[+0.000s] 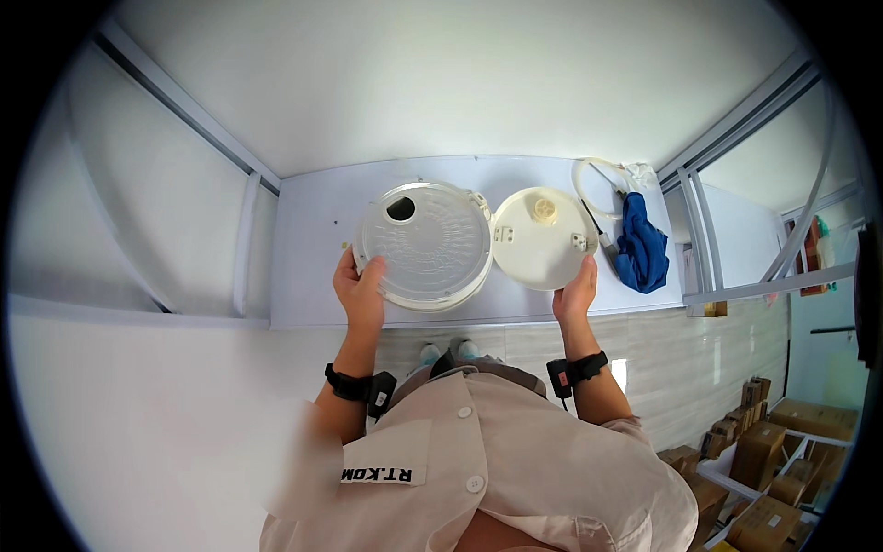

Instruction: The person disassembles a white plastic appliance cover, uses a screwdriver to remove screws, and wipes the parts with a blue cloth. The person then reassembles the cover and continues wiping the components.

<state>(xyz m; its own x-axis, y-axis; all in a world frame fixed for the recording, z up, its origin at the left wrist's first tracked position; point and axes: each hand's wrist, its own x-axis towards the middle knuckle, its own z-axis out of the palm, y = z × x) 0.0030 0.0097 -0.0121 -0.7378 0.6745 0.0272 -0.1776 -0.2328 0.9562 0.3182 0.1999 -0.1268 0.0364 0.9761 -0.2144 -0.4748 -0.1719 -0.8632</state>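
A round white container (pixel 452 267) stands on the table, topped by a shiny, see-through or silvery disc (pixel 428 244) with a dark oval hole near its far left. Hinged to its right side, a cream round lid (pixel 533 253) is swung out, inner face up, with a yellowish round knob and small fittings on it. My left hand (pixel 360 285) grips the container's near left rim, thumb over the top and fingers hidden beneath. My right hand (pixel 578 292) pinches the lid's near right edge, its fingers partly under it.
The white table (pixel 308 276) runs along a wall, between metal frames. At its right lie a crumpled blue cloth (pixel 642 244), a pale looped tube (pixel 579 177) and a thin tool or cable beside it. Cardboard boxes (pixel 759 451) fill a rack on the lower right.
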